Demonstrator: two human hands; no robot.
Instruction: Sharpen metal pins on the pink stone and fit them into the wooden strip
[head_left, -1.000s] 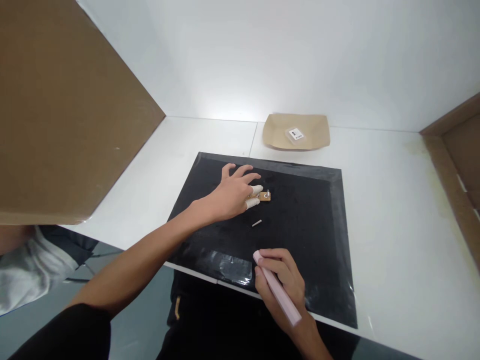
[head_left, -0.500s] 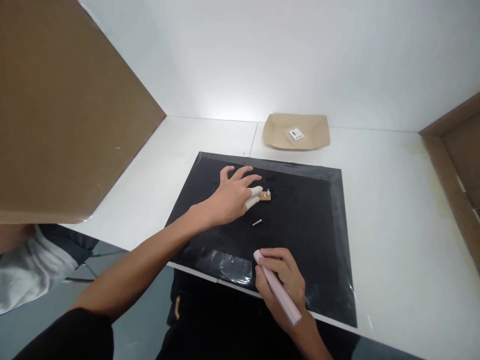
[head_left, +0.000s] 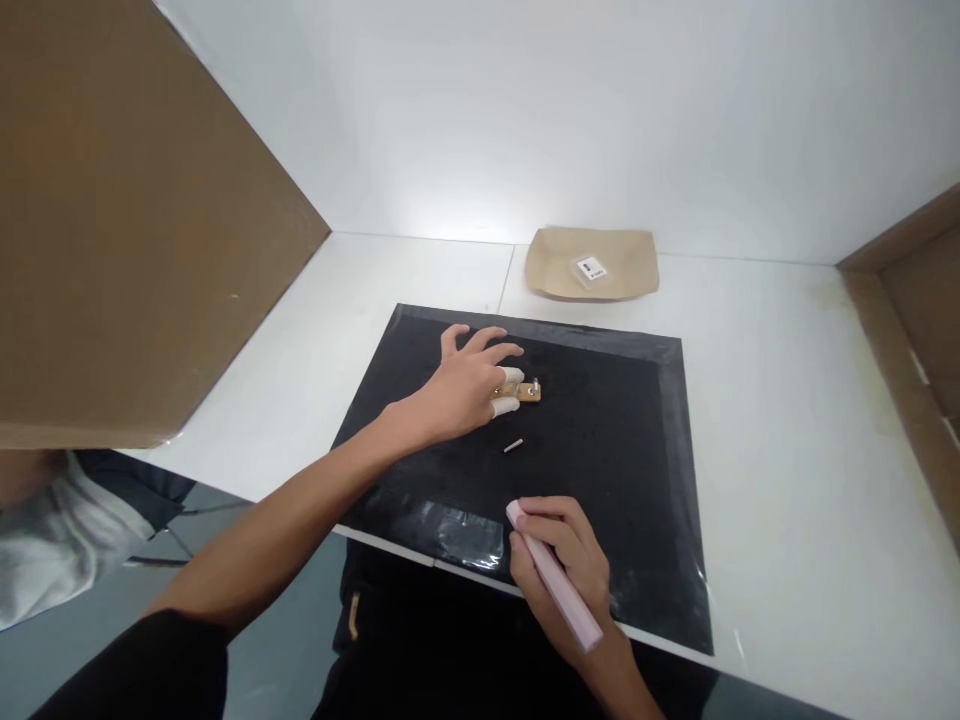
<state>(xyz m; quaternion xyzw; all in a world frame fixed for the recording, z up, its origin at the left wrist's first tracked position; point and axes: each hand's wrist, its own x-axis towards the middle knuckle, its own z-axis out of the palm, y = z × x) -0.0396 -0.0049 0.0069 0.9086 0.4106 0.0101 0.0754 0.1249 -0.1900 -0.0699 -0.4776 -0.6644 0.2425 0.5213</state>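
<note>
My left hand (head_left: 466, 390) is over the black mat, its thumb and index finger, both in white finger cots, at the two long sides of a small wooden strip (head_left: 529, 392) with metal fittings. They seem to hold it by its edges, though the exact contact is hard to see. The other fingers are spread. A short thin metallic rod (head_left: 513, 445) lies on the mat just nearer to me. At the mat's front edge, my right hand (head_left: 570, 560) is closed around a pale pink pen-shaped tool (head_left: 559, 580), its kind unclear.
The black mat (head_left: 600, 480) lies on a white table (head_left: 787, 450). Behind it stands a brown paper tray (head_left: 634, 265) with a small labelled clear case (head_left: 590, 269) inside. A brown panel (head_left: 135, 220) rises on the left, with a person's sleeve (head_left: 71, 530) below it.
My left thumb and index finger have moved slightly apart, uncovering more of the wooden strip and its metal fittings. My right hand and the pink tool have stayed put.
</note>
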